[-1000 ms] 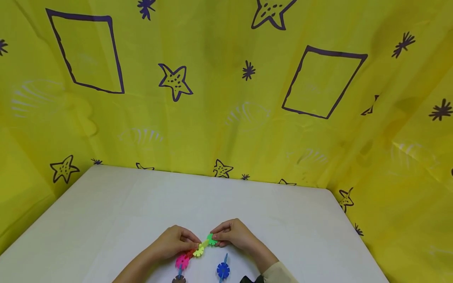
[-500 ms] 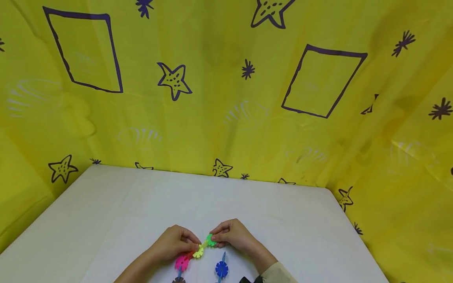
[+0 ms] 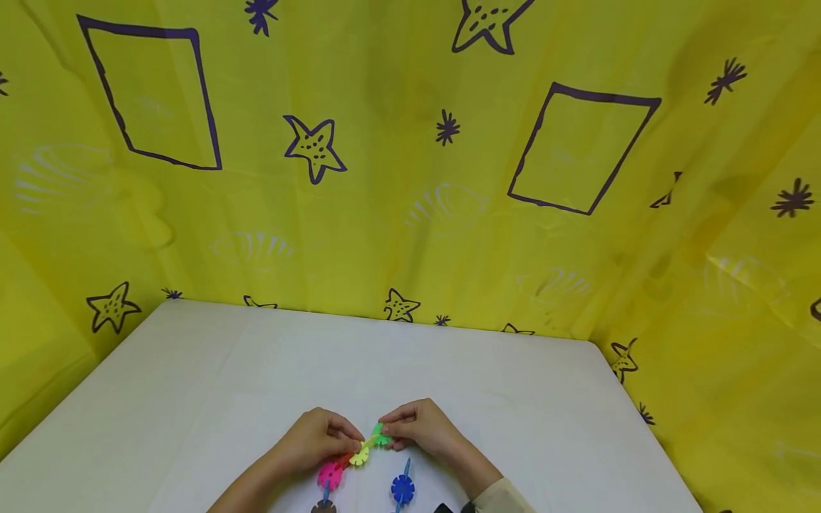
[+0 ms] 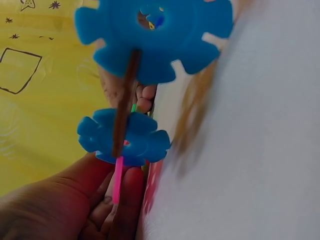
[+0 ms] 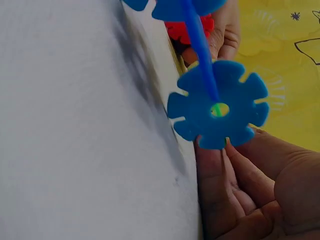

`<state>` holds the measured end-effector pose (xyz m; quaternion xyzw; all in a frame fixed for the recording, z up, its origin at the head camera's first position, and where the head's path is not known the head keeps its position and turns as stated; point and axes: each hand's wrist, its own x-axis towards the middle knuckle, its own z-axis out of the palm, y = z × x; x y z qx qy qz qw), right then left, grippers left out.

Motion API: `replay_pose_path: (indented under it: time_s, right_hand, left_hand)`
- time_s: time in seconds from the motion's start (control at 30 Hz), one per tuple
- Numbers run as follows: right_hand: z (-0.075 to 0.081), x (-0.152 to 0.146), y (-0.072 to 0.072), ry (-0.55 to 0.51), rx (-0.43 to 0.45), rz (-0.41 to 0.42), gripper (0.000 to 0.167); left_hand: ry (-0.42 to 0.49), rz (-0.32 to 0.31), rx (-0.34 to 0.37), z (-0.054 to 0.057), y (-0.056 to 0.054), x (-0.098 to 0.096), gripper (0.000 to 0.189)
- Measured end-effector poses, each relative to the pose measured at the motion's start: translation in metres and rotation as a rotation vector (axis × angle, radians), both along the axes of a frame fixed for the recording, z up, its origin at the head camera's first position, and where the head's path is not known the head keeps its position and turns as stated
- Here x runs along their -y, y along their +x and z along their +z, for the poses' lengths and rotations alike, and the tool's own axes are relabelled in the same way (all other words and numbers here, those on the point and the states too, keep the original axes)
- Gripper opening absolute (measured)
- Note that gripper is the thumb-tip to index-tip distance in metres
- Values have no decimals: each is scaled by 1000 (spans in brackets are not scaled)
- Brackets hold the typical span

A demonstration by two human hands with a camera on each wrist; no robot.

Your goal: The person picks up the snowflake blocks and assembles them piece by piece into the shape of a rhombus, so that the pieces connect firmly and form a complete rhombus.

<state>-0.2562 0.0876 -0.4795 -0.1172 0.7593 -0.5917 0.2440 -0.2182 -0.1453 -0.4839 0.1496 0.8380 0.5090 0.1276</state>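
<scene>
My left hand [image 3: 321, 438] pinches the chain of slotted flower-shaped plastic discs near a yellow disc [image 3: 359, 457]. My right hand [image 3: 420, 429] pinches a green disc [image 3: 382, 439] at the chain's far end, beside the yellow part. Down the left side, the chain runs through a red disc [image 3: 344, 461], a pink disc [image 3: 331, 474] and a brown disc [image 3: 323, 506]. On the right side, a dark blue disc [image 3: 403, 489] joins a light blue disc [image 3: 407, 467] seen edge-on. The left wrist view shows a light blue disc [image 4: 125, 137] close to the left fingers; another light blue disc [image 5: 218, 105] hangs before the right fingers.
A white table [image 3: 487, 385] lies under both hands. Yellow cloth [image 3: 372, 214] printed with stars and frames rises behind it and along both sides. A dark object [image 3: 444, 508] shows at the right wrist, by a beige sleeve [image 3: 503, 496].
The green disc in the right fingers has tilted from nearly face-on to a more slanted angle. Both hands stay almost in place on the chain, and the head view shifts slightly.
</scene>
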Motion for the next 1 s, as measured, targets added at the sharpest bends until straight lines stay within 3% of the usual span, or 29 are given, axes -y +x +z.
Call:
replay_pose_path:
  time_s: [0.27,0.47,0.77,1.0]
  right_hand:
    - [0,-31,10,39,58,-32,20]
    - [2,-46,24,81,102,11,19]
    - [1,-45,42,35,164,34,15]
    - [0,-41,43,24,138,2,11]
  left_hand:
    - [17,4,21,1,-2,-1,15]
    - [16,6,19,0,-4,1,15]
    - [18,8,19,-3,-6,0,15]
    - [17,27,30,-3,-6,-1,16]
